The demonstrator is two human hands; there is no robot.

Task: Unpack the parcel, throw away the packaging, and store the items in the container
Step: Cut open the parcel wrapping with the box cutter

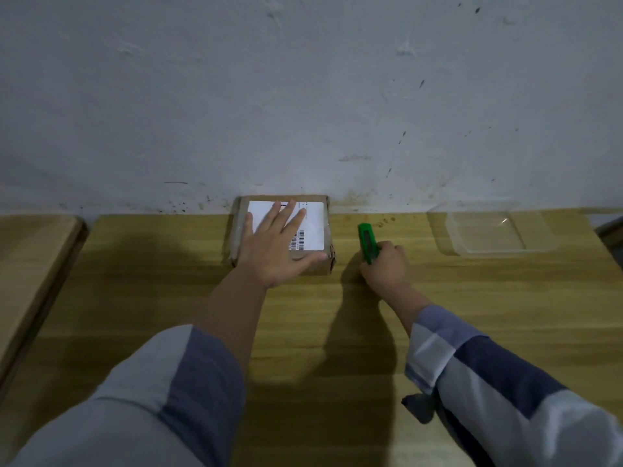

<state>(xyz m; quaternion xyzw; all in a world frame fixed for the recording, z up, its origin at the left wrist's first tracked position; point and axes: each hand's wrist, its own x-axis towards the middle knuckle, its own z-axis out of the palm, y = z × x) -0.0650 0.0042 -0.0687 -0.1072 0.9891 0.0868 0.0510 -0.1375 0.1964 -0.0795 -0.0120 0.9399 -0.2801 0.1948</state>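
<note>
A small brown cardboard parcel [317, 261] with a white shipping label lies at the back of the wooden table [505, 315], against the wall. My left hand [274, 246] rests flat on its top, fingers spread over the label and thumb along the front edge. Just right of the parcel, my right hand [386, 267] is closed around the lower end of a green utility knife [366, 239] that lies on or just above the table, pointing away from me. A clear plastic container [492, 230] stands open at the back right.
A grey-white scuffed wall [303, 96] rises directly behind the table. A second wooden surface [30, 264] sits to the left across a narrow gap. A dark object [610, 234] shows at the far right edge.
</note>
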